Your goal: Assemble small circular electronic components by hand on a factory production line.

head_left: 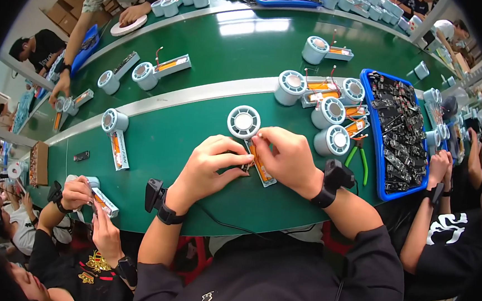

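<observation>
In front of me lies a pale blue handheld fan [244, 121], its round head away from me. Its opened handle [266, 180] points toward me and shows an orange battery [261, 163]. On the handle's left side, my left hand [209, 162] pinches a small dark circuit board [245, 166], mostly covered by the fingers. My right hand [288, 156] is closed at the handle's top, just below the fan head. Thumb and index finger meet there, and what they pinch is too small to make out. Both wrists wear black straps with small devices.
Several opened fans [333, 113] cluster to the right, beside green-handled pliers [357, 161]. A blue tray [380, 185] full of circuit boards stands farther right. Another fan [114, 120] and a loose board [82, 155] lie left. Co-workers sit on both sides and across the green bench [199, 105].
</observation>
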Action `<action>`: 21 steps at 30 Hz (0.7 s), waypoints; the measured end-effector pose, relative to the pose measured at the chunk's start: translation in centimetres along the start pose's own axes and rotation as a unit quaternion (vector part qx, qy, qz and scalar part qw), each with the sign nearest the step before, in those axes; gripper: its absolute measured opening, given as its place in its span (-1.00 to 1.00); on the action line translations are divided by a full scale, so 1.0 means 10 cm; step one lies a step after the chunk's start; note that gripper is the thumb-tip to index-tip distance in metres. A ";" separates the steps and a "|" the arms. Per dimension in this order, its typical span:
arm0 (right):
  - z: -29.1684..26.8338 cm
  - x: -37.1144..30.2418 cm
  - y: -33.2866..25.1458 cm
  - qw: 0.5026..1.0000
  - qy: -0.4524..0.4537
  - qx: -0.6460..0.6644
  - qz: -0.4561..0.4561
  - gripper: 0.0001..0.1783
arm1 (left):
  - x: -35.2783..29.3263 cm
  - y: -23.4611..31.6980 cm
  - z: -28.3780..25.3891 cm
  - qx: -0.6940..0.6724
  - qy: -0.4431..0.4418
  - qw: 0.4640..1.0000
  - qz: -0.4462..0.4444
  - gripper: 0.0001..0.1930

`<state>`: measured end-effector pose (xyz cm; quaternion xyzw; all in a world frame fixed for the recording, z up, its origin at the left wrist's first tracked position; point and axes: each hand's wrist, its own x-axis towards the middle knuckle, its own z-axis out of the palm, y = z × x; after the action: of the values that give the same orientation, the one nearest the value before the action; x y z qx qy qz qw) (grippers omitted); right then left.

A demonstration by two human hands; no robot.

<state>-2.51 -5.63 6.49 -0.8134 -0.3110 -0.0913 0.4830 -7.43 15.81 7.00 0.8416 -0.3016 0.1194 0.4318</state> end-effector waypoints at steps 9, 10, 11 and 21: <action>0.10 0.09 0.11 0.985 0.056 0.047 -0.153 -0.89 | 0.03 0.02 -0.03 0.020 -0.021 0.999 -0.027 -0.63; 0.10 0.08 0.08 0.985 0.057 0.047 -0.153 -0.89 | 0.02 0.04 -0.04 0.021 -0.022 0.999 -0.027 -0.63; 0.07 0.10 0.05 0.994 0.053 0.052 -0.079 -0.89 | 0.02 0.03 -0.05 0.039 -0.019 0.999 -0.023 -0.61; 0.14 -0.01 0.06 0.988 0.058 0.132 0.063 -0.69 | 0.00 0.20 -0.05 0.043 -0.054 0.996 -0.050 -0.61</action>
<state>-2.45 -4.70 5.30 -0.7537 -0.2400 -0.0658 0.6083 -8.68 15.30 8.58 0.8788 -0.2762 0.0653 0.3837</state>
